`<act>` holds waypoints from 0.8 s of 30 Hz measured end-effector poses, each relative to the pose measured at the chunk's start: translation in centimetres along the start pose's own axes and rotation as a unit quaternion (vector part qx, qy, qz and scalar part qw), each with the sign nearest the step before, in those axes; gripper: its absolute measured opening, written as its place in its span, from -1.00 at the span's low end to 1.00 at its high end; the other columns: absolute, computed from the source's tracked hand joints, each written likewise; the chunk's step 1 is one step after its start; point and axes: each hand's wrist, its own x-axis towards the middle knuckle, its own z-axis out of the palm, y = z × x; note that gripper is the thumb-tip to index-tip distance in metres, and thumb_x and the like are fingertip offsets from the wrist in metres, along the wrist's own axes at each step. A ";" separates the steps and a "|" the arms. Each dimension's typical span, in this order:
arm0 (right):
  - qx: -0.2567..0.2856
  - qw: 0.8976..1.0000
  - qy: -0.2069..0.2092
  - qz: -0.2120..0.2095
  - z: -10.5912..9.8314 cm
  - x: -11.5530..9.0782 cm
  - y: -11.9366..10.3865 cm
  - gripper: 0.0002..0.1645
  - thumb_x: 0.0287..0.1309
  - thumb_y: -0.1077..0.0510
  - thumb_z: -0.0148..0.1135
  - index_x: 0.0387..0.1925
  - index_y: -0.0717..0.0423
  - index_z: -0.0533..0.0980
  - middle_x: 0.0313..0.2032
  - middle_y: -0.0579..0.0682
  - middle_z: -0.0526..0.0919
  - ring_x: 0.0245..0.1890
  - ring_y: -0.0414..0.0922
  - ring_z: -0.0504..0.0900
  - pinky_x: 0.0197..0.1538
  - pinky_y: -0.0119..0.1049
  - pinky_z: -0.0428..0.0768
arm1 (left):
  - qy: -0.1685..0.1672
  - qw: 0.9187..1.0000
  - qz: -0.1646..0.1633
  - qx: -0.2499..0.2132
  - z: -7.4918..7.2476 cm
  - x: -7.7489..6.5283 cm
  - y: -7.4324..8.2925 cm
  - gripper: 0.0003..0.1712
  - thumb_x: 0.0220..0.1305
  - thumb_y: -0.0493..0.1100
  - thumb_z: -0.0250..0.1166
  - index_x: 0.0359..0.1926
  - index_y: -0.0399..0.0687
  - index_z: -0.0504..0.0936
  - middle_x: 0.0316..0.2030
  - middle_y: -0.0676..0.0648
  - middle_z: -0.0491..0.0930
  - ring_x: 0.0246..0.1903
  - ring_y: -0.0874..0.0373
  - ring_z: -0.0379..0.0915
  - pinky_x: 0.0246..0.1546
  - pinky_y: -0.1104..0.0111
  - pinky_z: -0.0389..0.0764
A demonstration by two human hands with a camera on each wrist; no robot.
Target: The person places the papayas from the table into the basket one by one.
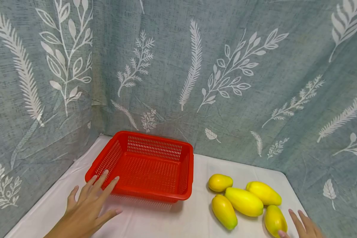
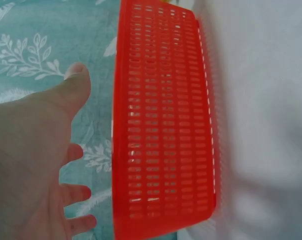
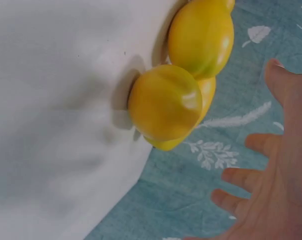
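Note:
My left hand [image 1: 87, 205] hovers in front of the near left corner of a red plastic basket [image 1: 154, 193], fingers spread and holding nothing. In the left wrist view, a gap shows between the left hand [image 2: 36, 165] and the basket's slotted side [image 2: 163, 120]. Several smooth yellow fruits with greenish tips, papaya-like in shape, lie in a cluster on the right. My right hand [image 1: 307, 226], partly cut off by the frame, is beside the nearest yellow fruit [image 1: 275, 220]. In the right wrist view, its fingers [image 3: 241, 177] are extended, apart from that fruit [image 3: 166, 102].
A white cloth [image 1: 196, 215] covers the table. Grey-green curtains [image 1: 166, 66] with white leaf prints stand behind and at both sides. The basket holds nothing and sits at the back left. A large yellow fruit [image 1: 244, 201] lies amid the cluster.

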 end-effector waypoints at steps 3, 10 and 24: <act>0.006 0.999 0.042 -0.018 0.4 -0.2 0.0 0.22 0.02 -0.64 -0.02 0.33 0.27 0.21 0.20 0.47 0.24 0.08 0.49 0.30 0.02 0.46 0.31 | 0.004 1.000 0.010 -0.008 0.3 0.8 0.5 0.09 0.06 0.52 0.17 0.51 0.22 0.06 0.45 -0.25 0.03 0.31 -0.39 -0.05 0.14 -0.43 -0.18; 0.007 0.998 0.061 -0.025 1.1 -0.2 0.0 0.20 0.02 -0.63 0.01 0.28 0.31 0.25 0.18 0.49 0.29 0.07 0.46 0.36 -0.01 0.42 0.36 | 0.026 0.999 0.036 -0.011 1.1 1.9 1.0 0.02 0.15 0.49 0.14 0.52 0.30 -0.01 0.46 -0.19 0.02 0.35 -0.34 -0.06 0.16 -0.41 -0.20; 0.018 0.998 0.060 -0.011 2.2 0.0 0.4 0.17 0.08 -0.59 0.01 0.28 0.34 0.22 0.18 0.55 0.27 0.04 0.47 0.38 -0.02 0.38 0.40 | 0.055 0.996 0.069 0.010 3.0 2.9 0.8 -0.21 0.23 0.38 0.17 0.39 0.18 0.33 0.31 -0.19 0.32 0.27 -0.30 0.10 0.14 -0.41 -0.23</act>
